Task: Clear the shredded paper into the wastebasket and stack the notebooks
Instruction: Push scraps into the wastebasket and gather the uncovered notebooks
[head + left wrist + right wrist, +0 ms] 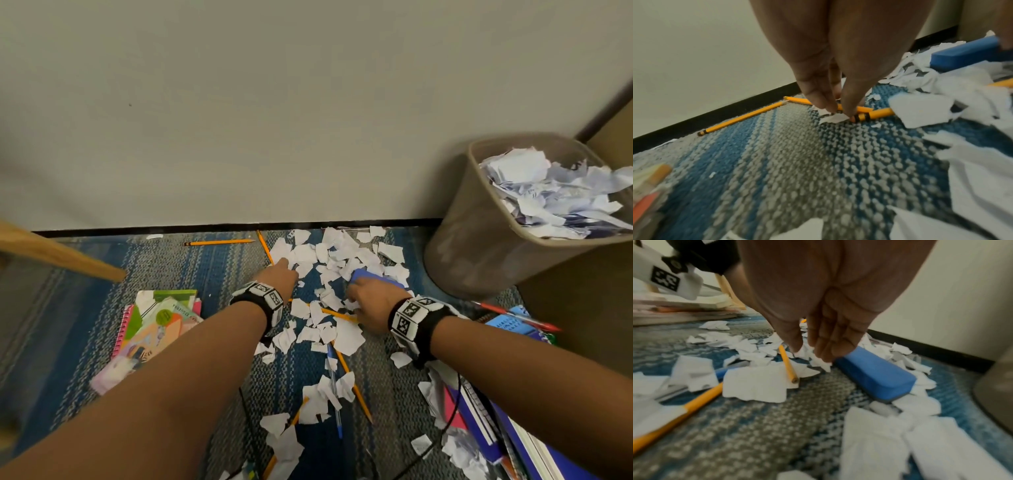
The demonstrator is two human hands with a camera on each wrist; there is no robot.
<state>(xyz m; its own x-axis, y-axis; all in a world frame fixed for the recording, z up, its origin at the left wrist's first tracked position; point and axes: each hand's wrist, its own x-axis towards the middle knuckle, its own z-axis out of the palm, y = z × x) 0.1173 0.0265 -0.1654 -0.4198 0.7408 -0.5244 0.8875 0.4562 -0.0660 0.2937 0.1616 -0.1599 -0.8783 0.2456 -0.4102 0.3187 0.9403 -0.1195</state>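
The left hand (830,68) has its fingertips (830,105) drawn narrow and pinched on a small paper scrap (833,118) lying right against two pencils (875,113), while the right hand (818,313) reaches down with fingers loosely bent, touching scraps beside a blue eraser block (875,374); whether it has hold of any I cannot tell. Around both hands the torn paper (329,260) still covers the carpet (191,263), the wastebasket (479,226) stands at the right already heaped, and notebooks (154,329) lie unstacked at the left. My worry is that a grab this close sweeps up a pencil too, or that fresh scraps slide off that full heap.
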